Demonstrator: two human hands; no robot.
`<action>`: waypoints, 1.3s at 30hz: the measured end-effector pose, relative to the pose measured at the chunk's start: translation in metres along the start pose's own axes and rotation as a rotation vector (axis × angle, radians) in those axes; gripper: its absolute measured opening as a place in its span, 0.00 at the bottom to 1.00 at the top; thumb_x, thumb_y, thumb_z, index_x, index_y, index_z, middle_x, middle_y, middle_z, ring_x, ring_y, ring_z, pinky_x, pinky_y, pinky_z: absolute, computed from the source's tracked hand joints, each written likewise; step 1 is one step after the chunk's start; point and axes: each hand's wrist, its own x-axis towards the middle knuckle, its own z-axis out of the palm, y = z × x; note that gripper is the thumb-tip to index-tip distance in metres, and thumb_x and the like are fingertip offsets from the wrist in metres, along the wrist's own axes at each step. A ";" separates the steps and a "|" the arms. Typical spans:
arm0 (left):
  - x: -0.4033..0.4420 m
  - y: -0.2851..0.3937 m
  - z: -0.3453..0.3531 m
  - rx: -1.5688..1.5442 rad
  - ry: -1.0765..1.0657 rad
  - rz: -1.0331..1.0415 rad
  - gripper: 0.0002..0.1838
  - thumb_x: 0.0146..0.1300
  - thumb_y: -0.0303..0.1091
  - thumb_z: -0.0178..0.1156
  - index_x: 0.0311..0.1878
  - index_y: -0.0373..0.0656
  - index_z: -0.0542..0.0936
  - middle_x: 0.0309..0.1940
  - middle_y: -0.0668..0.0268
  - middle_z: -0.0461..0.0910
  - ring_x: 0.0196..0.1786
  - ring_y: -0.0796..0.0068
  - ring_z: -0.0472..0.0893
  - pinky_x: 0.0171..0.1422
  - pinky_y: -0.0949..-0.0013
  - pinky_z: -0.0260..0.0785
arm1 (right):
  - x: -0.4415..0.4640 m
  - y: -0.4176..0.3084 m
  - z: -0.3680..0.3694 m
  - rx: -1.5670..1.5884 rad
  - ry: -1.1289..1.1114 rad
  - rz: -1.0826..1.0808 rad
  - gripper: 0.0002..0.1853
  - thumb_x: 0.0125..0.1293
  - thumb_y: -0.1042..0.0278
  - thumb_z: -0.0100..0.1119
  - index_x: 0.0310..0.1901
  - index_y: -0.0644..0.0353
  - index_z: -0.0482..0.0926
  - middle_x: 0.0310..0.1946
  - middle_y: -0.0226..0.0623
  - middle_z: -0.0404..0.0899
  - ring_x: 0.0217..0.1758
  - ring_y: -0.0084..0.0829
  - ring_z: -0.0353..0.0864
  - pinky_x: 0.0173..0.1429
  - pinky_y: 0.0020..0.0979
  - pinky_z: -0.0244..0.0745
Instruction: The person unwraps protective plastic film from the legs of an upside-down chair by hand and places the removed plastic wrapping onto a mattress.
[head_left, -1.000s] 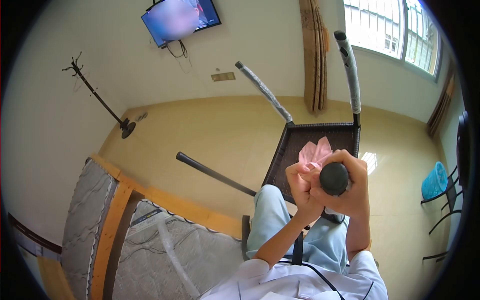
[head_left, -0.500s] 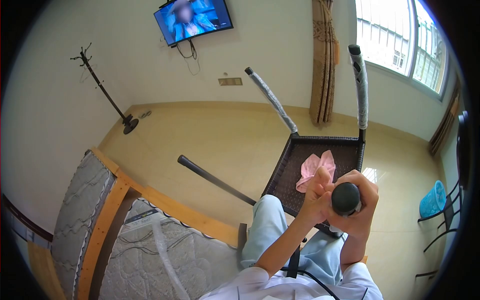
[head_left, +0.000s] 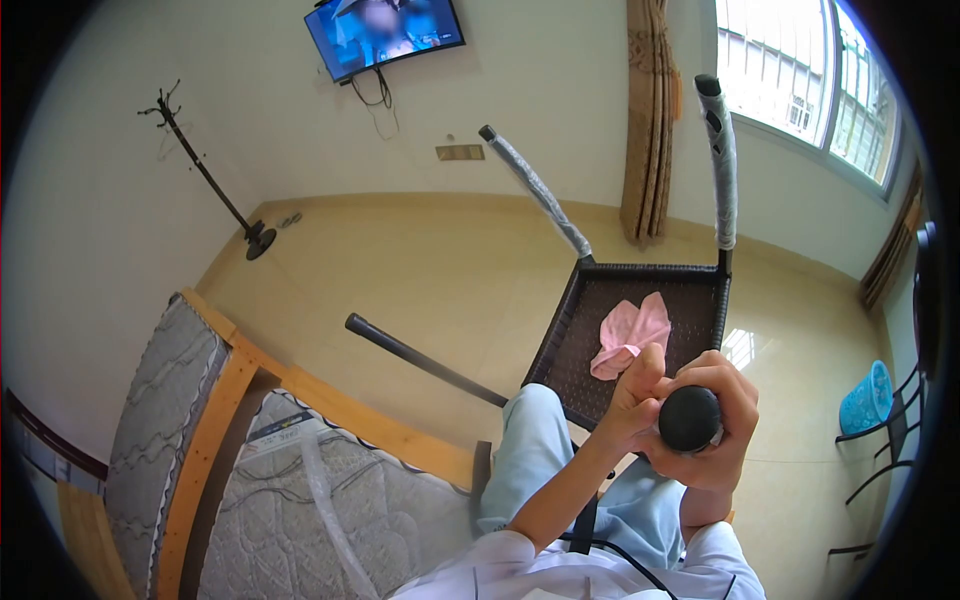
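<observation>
An upturned chair (head_left: 650,290) with a dark woven seat stands between my knees, its legs pointing up. My right hand (head_left: 725,415) is wrapped round the near chair leg (head_left: 689,420), whose round black end faces me. Beside it my left hand (head_left: 636,400) is closed against the same leg, thumb raised; part of its grip is hidden. A crumpled pink cloth (head_left: 632,333) lies on the underside of the seat, just beyond my hands. Plastic wrap covers the two far legs (head_left: 540,195).
Left of me is a wooden bed frame (head_left: 375,425) with a plastic-covered mattress (head_left: 330,510). Another chair leg (head_left: 425,360) sticks out left. A coat stand (head_left: 205,175), a television (head_left: 385,35), and a blue basket (head_left: 866,398) on a dark chair (head_left: 897,430) stand farther off.
My left hand has come away from the pink cloth and closed by the chair leg. The cloth now lies loose on the seat. The view has shifted slightly.
</observation>
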 end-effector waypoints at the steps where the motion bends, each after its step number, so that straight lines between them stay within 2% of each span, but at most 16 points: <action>1: 0.000 0.000 0.000 0.022 -0.003 0.008 0.20 0.47 0.37 0.60 0.30 0.49 0.56 0.21 0.72 0.65 0.24 0.89 0.66 0.24 0.86 0.58 | 0.000 0.001 0.001 -0.005 0.013 -0.005 0.18 0.23 0.72 0.63 0.24 0.61 0.71 0.18 0.33 0.68 0.19 0.26 0.69 0.24 0.21 0.61; 5: 0.005 0.012 0.002 0.151 -0.010 0.006 0.20 0.47 0.36 0.60 0.30 0.48 0.56 0.20 0.73 0.63 0.23 0.90 0.63 0.23 0.86 0.55 | -0.002 0.004 0.004 -0.043 0.058 0.023 0.17 0.24 0.72 0.63 0.23 0.61 0.71 0.17 0.33 0.68 0.19 0.26 0.68 0.24 0.21 0.61; 10: 0.010 0.050 0.003 0.403 -0.109 -0.192 0.21 0.45 0.33 0.62 0.34 0.47 0.57 0.24 0.75 0.60 0.25 0.90 0.62 0.27 0.86 0.53 | 0.000 0.005 0.012 -0.047 0.097 0.028 0.16 0.28 0.72 0.60 0.25 0.63 0.69 0.19 0.34 0.67 0.21 0.24 0.67 0.25 0.21 0.60; 13: 0.020 0.058 0.009 0.462 -0.171 -0.215 0.22 0.43 0.32 0.63 0.34 0.47 0.58 0.25 0.75 0.58 0.25 0.89 0.62 0.27 0.87 0.53 | 0.000 0.005 0.013 -0.053 0.116 0.053 0.16 0.30 0.71 0.60 0.26 0.63 0.69 0.19 0.33 0.67 0.21 0.24 0.66 0.26 0.20 0.60; 16: 0.015 0.050 0.011 0.507 -0.136 -0.116 0.23 0.42 0.30 0.63 0.35 0.48 0.58 0.27 0.74 0.59 0.29 0.88 0.63 0.34 0.86 0.55 | -0.002 0.000 0.016 -0.037 0.141 0.093 0.17 0.33 0.71 0.58 0.30 0.63 0.69 0.22 0.33 0.68 0.24 0.24 0.67 0.29 0.21 0.61; 20: 0.009 0.050 0.018 0.530 -0.091 -0.072 0.22 0.43 0.29 0.61 0.36 0.48 0.57 0.27 0.73 0.62 0.31 0.88 0.63 0.37 0.84 0.56 | -0.011 0.004 0.019 -0.035 0.188 0.091 0.18 0.35 0.72 0.56 0.34 0.64 0.69 0.25 0.34 0.69 0.28 0.26 0.68 0.34 0.23 0.63; 23: 0.007 0.050 0.017 0.516 -0.090 -0.065 0.21 0.44 0.28 0.60 0.36 0.48 0.57 0.25 0.74 0.62 0.30 0.88 0.62 0.35 0.83 0.55 | -0.019 0.005 0.018 -0.069 0.177 0.082 0.21 0.36 0.72 0.56 0.37 0.65 0.68 0.28 0.36 0.70 0.31 0.26 0.69 0.37 0.24 0.64; 29: 0.005 0.053 0.018 0.520 -0.045 -0.113 0.21 0.44 0.29 0.60 0.36 0.49 0.58 0.22 0.76 0.59 0.28 0.89 0.61 0.34 0.84 0.54 | -0.046 0.021 0.016 0.072 0.122 0.327 0.30 0.33 0.64 0.63 0.42 0.64 0.66 0.31 0.35 0.70 0.35 0.26 0.69 0.40 0.26 0.64; 32: 0.005 0.051 0.014 0.563 -0.041 -0.096 0.21 0.44 0.29 0.60 0.36 0.48 0.58 0.21 0.77 0.58 0.27 0.89 0.61 0.33 0.84 0.54 | -0.059 0.038 0.018 0.252 0.157 0.306 0.34 0.29 0.61 0.66 0.43 0.64 0.65 0.32 0.34 0.69 0.35 0.27 0.70 0.40 0.26 0.64; 35: 0.003 0.049 0.009 0.563 -0.062 -0.097 0.21 0.44 0.30 0.60 0.36 0.48 0.58 0.20 0.77 0.58 0.26 0.89 0.60 0.32 0.83 0.54 | -0.078 0.053 0.004 0.263 -0.038 0.439 0.33 0.30 0.63 0.68 0.42 0.63 0.65 0.31 0.30 0.68 0.34 0.22 0.68 0.38 0.22 0.64; 38: 0.004 0.049 0.012 0.568 -0.055 -0.073 0.21 0.45 0.31 0.61 0.36 0.48 0.58 0.20 0.78 0.56 0.24 0.90 0.58 0.30 0.84 0.52 | -0.099 0.071 0.000 0.255 -0.213 0.592 0.25 0.30 0.69 0.66 0.35 0.64 0.70 0.25 0.28 0.71 0.28 0.20 0.69 0.34 0.22 0.65; 39: 0.005 0.049 0.011 0.563 -0.063 -0.073 0.21 0.45 0.31 0.60 0.36 0.48 0.58 0.19 0.78 0.56 0.24 0.90 0.57 0.29 0.84 0.51 | -0.101 0.071 0.002 0.244 -0.139 0.624 0.22 0.31 0.70 0.65 0.33 0.64 0.70 0.24 0.27 0.71 0.27 0.19 0.68 0.33 0.22 0.64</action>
